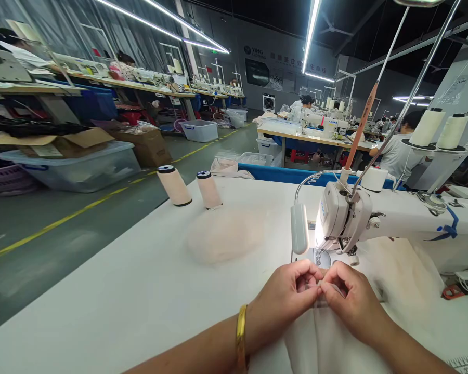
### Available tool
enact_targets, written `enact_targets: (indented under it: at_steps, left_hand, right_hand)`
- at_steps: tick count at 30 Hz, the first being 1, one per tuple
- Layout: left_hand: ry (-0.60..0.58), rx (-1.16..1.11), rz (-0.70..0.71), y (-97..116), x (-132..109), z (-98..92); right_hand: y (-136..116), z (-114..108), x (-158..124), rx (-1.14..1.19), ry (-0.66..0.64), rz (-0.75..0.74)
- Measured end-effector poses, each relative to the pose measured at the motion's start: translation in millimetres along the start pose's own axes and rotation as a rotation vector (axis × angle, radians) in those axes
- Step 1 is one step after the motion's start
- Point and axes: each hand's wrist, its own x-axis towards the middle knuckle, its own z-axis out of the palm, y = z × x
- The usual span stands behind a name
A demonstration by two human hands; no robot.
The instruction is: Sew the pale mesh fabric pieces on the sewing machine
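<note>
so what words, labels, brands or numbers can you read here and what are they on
"YING": back wall; the smaller line beneath looks like "CLOTHING", but is faint
"企业" and "生命线": parts of a longer line on that wall, the rest blurred
"JUKI": seemingly, on the sewing machine at the table ahead
Too small or blurred: blue lettering on the near sewing machine, numbers on the measuring scale, print on the upper-right sheet

garment workshop, sewing machines (403,215), thread cones (175,187)
</note>
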Motion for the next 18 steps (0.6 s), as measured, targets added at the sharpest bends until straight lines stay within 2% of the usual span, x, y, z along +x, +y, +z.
enact_targets:
  at_steps: [5, 18]
  left_hand:
    - [0.020, 0.047, 0.005, -1.6, 0.0, -1.0]
    - [0.040, 0.001, 0.022, -3.3, 1.2, 0.5]
  right_hand:
    - [0.2, -0.8, 0.0, -0.022, 0.016, -0.024]
    - [-0.9, -0.7, -0.5, -0.038, 0.012, -0.040]
